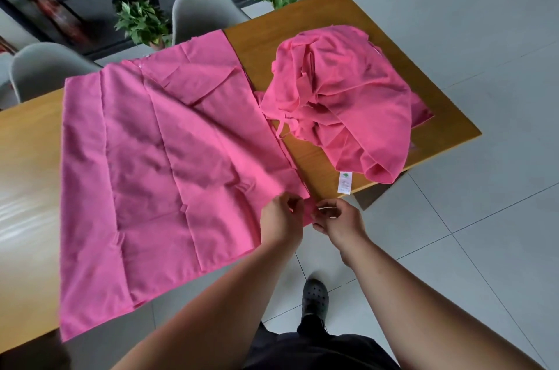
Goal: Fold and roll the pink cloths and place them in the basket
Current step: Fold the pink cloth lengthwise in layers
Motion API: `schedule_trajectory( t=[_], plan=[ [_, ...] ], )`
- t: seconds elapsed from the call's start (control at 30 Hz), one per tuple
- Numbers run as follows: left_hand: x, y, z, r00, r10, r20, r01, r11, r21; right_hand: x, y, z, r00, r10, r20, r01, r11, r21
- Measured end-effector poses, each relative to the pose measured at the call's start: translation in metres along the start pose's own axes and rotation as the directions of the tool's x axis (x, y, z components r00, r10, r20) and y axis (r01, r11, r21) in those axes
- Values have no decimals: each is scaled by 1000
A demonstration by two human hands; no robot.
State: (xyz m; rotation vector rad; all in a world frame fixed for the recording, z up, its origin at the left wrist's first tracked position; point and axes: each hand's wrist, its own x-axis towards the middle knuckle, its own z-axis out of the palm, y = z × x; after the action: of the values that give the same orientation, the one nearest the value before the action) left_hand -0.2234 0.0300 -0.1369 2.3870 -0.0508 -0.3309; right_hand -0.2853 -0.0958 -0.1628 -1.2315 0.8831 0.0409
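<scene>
Wooden desk [320, 157] on grey tiles [484, 67]: one pink cloth [169, 163] is spread flat, with a crumpled heap [341, 97] beside it. Its near corner is pinched by curled fingers [328, 209] of the left hand [282, 216] and the right hand [340, 219]. Folding is judged barely begun; next, the corner must be carried across.

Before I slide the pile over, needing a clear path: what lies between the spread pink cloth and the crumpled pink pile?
In the head view, bare wooden table, crossed by a thin pink strap trailing from the crumpled pile.
</scene>
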Motion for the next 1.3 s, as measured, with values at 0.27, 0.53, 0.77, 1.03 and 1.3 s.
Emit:
schedule_trajectory(
  t=[0.27, 0.53, 0.77, 1.03, 1.3],
  plan=[
    [-16, -4, 12, 999, 7, 40, 0, 986, -169, -2, -2, 1, 998, 9, 56, -13, 998, 63],
    [-30, -14, 18, 997, -7, 79, 30, 955, -295, -1, 1, 10, 999, 36, 25, -38, 997, 67],
    [-31, -18, 16, 989, -90, 115, 133, 881, -454, -2, 4, 20, 998, 8, -68, -13, 998, -63],
    [-35, -36, -2, 992, -123, -10, 110, 916, -385, -4, 6, 15, 971, -103, -215, 58, 977, -205],
    [-44, -51, -15, 929, -364, 71, 371, 907, -199, -2, 12, 23, 979, 0, -202, -37, 983, -179]
  ],
)
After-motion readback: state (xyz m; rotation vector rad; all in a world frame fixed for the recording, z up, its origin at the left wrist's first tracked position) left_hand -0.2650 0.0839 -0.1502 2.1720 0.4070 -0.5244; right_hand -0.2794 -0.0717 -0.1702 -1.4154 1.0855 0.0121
